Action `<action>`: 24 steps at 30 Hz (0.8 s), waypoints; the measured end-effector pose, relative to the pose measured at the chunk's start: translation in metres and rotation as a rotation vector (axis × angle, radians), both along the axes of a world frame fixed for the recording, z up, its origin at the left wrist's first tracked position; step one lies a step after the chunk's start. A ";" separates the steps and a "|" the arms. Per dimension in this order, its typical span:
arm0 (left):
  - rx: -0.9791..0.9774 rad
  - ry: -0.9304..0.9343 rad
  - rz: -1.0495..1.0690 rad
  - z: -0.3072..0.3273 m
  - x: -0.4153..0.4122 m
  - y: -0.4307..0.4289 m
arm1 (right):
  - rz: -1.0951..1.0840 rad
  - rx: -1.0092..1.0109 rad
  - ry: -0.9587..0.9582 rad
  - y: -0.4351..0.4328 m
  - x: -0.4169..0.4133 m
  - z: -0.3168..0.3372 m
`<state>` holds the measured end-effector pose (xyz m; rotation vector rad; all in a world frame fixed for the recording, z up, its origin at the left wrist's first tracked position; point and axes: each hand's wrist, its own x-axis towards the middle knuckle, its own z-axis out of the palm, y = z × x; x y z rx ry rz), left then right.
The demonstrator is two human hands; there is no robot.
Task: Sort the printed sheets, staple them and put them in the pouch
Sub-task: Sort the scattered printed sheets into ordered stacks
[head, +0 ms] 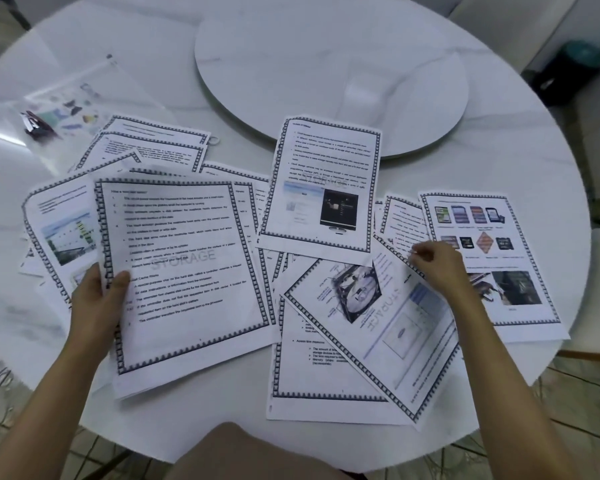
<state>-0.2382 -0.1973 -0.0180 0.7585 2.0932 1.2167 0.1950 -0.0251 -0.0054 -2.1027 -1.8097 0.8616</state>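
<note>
Several printed sheets with dark patterned borders lie scattered over the round white table point(84, 57). My left hand point(96, 296) grips the left edge of a small stack of sheets point(184, 271) whose top page is text with a STORAGE watermark. My right hand point(437, 265) has its fingers curled and pinches the edge of a tilted sheet with a hard-disk picture point(378, 327). A clear plastic pouch point(66, 112) lies at the far left, with a dark stapler point(35, 124) on it. Another page point(323, 181) with pictures lies in the middle.
A round white turntable point(329, 64) fills the table's centre at the back. A sheet with memory-card pictures point(489, 258) lies at the right. A dark bin point(568, 71) stands on the floor beyond the table. My knee point(243, 455) shows below the near edge.
</note>
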 end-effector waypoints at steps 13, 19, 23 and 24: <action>-0.004 -0.018 -0.126 -0.007 0.015 -0.006 | -0.344 0.098 -0.078 -0.140 0.026 -0.022; -0.012 -0.028 -0.161 -0.007 0.013 -0.005 | -0.548 0.053 -0.236 -0.157 0.019 -0.020; -0.008 -0.021 -0.186 -0.007 0.012 -0.005 | -0.625 -0.001 -0.196 -0.160 0.009 -0.021; -0.006 -0.025 -0.191 -0.008 0.012 -0.005 | -0.638 -0.005 -0.197 -0.159 0.008 -0.021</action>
